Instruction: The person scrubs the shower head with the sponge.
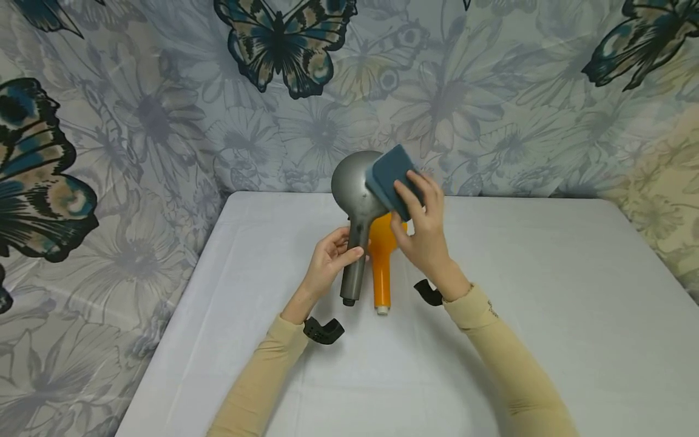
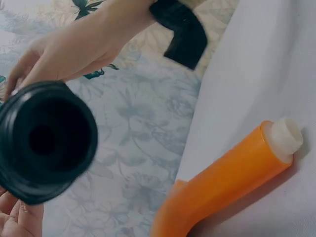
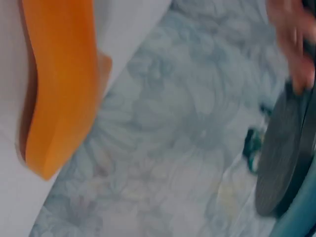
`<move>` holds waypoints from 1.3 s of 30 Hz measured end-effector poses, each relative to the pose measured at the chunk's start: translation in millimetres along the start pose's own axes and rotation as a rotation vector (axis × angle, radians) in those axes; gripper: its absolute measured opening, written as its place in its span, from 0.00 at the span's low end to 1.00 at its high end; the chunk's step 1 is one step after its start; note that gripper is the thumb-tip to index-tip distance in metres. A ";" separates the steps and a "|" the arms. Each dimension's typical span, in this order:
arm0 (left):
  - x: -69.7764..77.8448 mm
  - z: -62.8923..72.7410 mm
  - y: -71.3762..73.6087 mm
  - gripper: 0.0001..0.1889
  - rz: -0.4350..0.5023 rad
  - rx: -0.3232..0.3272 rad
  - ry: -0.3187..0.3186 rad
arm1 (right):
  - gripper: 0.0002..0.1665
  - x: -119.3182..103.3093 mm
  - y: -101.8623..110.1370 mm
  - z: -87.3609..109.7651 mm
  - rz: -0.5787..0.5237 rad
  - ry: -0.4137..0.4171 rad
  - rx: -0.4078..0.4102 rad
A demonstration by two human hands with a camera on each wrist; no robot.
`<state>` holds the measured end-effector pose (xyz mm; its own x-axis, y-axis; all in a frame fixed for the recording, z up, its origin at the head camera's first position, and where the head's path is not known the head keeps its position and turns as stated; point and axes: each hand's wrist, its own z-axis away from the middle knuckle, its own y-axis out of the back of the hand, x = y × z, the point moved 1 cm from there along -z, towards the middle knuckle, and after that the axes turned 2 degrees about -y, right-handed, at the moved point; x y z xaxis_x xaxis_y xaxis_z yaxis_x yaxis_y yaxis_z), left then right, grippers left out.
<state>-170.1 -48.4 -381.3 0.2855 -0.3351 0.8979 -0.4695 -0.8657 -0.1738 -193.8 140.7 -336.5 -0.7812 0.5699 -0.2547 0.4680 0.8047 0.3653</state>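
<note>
My left hand (image 1: 326,262) grips the handle of a grey shower head (image 1: 352,182), which is raised above the table with its round head upward. In the left wrist view, the dark open end of its handle (image 2: 89,143) faces the camera. My right hand (image 1: 428,240) pinches a flat blue sponge (image 1: 389,176) against the right side of the grey head. The sponge's edge (image 3: 299,215) shows at the lower right corner of the right wrist view. Behind the grey handle, an orange shower head (image 1: 381,270) with a white threaded end lies on the table; its upper part is partly hidden.
A white cloth covers the table (image 1: 229,340). Behind it hangs fabric (image 1: 322,130) printed with butterflies and flowers. Black wrist mounts (image 1: 324,331) sit at both wrists, by the beige sleeves (image 1: 259,376).
</note>
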 end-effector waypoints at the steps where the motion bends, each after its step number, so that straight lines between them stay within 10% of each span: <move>1: -0.1 0.0 0.3 0.17 0.006 0.000 -0.006 | 0.25 -5.7 -2.0 3.5 -0.001 0.052 -0.027; 6: -0.6 -1.0 -0.2 0.19 0.071 -0.013 -0.007 | 0.25 -18.5 -6.9 10.4 -0.031 0.186 -0.080; 16: -1.3 3.6 -5.2 0.22 0.214 -0.031 0.113 | 0.26 1.1 2.9 -7.6 0.015 -0.009 0.168; 26: 1.8 2.6 -7.3 0.20 0.316 -0.040 0.130 | 0.24 -16.9 -5.1 12.9 -0.028 0.185 -0.014; 34: 3.7 3.3 -6.5 0.18 0.358 -0.056 0.139 | 0.26 2.7 6.4 -11.5 -0.058 0.018 0.168; 39: 7.1 3.2 -6.8 0.20 0.360 -0.051 0.146 | 0.26 -5.6 3.5 -5.1 -0.077 0.061 0.128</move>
<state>-162.2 -46.0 -375.1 -0.0253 -0.5540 0.8321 -0.5603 -0.6815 -0.4708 -189.9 139.5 -329.2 -0.8385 0.4980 -0.2212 0.4517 0.8623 0.2291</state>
